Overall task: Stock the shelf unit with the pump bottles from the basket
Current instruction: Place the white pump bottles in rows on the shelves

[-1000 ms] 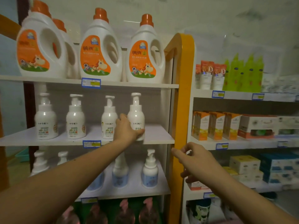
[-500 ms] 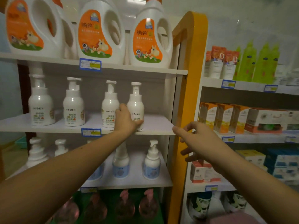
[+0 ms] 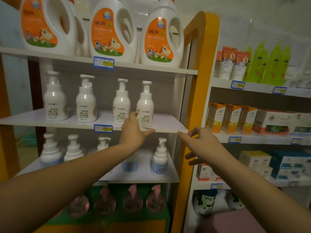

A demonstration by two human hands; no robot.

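Note:
Several white pump bottles stand in a row on the middle shelf (image 3: 168, 122) of the white shelf unit. The rightmost pump bottle (image 3: 145, 105) stands upright near the shelf's front edge, close beside another pump bottle (image 3: 121, 103). My left hand (image 3: 134, 132) is just in front of and below it, fingers spread, the thumb lying along the shelf edge and the fingertips near the bottle's base. My right hand (image 3: 202, 147) hovers empty with loose fingers before the orange upright (image 3: 200, 101).
Big orange-labelled jugs (image 3: 109, 32) fill the top shelf. Blue-labelled pump bottles (image 3: 159, 160) stand one shelf down, pink ones (image 3: 155, 199) below those. The neighbouring shelves at right hold boxes (image 3: 232, 118) and tubes. A teal basket (image 3: 28, 138) lies low at far left.
My left hand has let go of the rightmost pump bottle and drawn back to the shelf edge. The right hand has risen slightly. The camera has moved closer and tilted down.

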